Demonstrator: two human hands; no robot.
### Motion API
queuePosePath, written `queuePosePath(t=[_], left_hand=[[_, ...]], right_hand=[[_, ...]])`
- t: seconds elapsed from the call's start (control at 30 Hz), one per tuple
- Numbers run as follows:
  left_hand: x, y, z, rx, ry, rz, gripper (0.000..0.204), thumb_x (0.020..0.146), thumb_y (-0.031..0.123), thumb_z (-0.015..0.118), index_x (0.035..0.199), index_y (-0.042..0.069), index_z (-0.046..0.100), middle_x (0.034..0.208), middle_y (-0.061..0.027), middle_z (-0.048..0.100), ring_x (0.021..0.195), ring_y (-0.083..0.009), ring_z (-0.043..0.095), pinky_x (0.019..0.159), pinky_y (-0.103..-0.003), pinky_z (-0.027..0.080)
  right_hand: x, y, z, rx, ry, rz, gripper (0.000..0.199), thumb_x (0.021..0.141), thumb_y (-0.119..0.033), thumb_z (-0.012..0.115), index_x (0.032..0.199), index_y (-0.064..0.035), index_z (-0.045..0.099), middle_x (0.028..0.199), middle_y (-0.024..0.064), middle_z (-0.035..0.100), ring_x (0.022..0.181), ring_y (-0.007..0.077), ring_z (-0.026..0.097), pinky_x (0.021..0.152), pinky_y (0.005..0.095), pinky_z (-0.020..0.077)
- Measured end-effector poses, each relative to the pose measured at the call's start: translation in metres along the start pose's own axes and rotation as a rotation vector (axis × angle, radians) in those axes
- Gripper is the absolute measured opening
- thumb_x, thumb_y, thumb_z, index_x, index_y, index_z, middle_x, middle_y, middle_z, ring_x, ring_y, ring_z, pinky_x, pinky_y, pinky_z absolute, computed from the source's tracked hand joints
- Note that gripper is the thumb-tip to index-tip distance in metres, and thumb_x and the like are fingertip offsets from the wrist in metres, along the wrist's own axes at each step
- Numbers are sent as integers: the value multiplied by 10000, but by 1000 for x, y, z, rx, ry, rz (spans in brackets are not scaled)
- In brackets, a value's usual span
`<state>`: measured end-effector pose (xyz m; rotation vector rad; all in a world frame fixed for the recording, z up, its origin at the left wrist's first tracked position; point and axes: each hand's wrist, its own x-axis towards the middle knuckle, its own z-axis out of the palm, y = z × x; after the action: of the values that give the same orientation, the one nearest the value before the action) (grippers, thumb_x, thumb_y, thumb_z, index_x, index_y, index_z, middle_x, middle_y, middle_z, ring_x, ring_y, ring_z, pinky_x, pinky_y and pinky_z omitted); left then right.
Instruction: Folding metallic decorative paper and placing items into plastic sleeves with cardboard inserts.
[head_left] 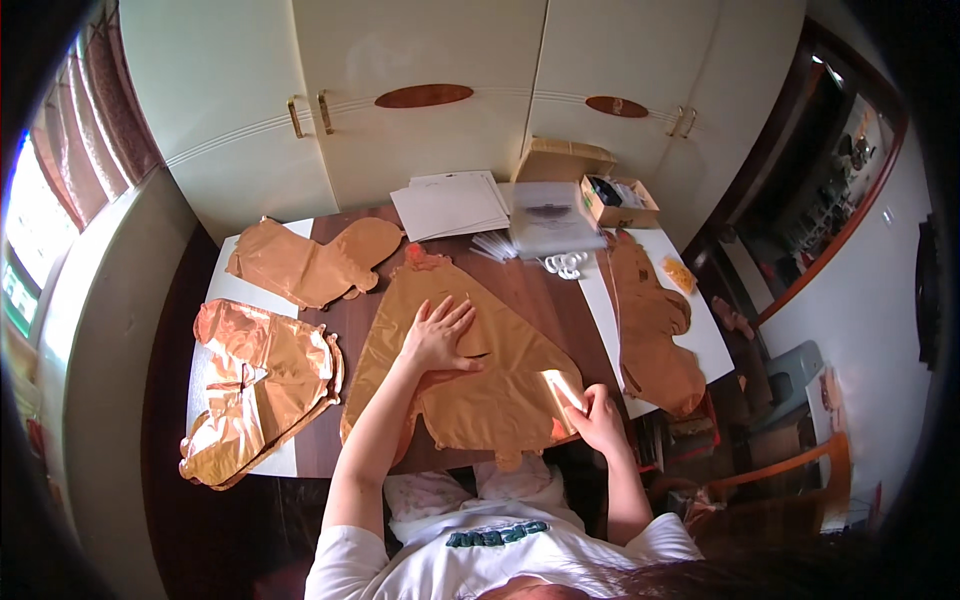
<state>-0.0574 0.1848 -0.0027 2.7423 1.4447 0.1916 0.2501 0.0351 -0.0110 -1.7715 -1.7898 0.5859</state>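
A large flat sheet of copper-coloured foil, by its look an uninflated foil balloon, lies across the middle of the table in front of me. Its top end bears a small reddish patch. My left hand rests flat on its upper middle, fingers spread. At the balloon's lower right edge, my right hand is closed on the foil, beside a bright, shiny fold. The fingertips there are partly hidden.
More flat foil pieces lie at the far left, near left and right. Behind are white cards, clear plastic bags, white ribbon coils and an open cardboard box. A yellow packet sits at the right.
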Motion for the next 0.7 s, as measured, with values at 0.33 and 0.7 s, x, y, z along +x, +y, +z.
queuePosePath(t=[0.33,0.7], left_hand=[[2,1,-1,-31,2,-11,1081,595,798,509,1415,127,295,1475,-26,268,1370,-239,210,1101,-505,138],[-1,1,1,-42,16,-16,1079,594,783,517,1407,105,306,1470,-41,279,1368,-252,214,1103,-501,128]], right_hand=[[-33,-22,35,1082,-27,168,644,801,-72,656,1314,-66,267,1141,119,509,939,173,565,757,313,492],[-29,-58,52,126,195,-231,198,811,-168,648,850,0,551,707,150,582,603,297,583,538,359,465]])
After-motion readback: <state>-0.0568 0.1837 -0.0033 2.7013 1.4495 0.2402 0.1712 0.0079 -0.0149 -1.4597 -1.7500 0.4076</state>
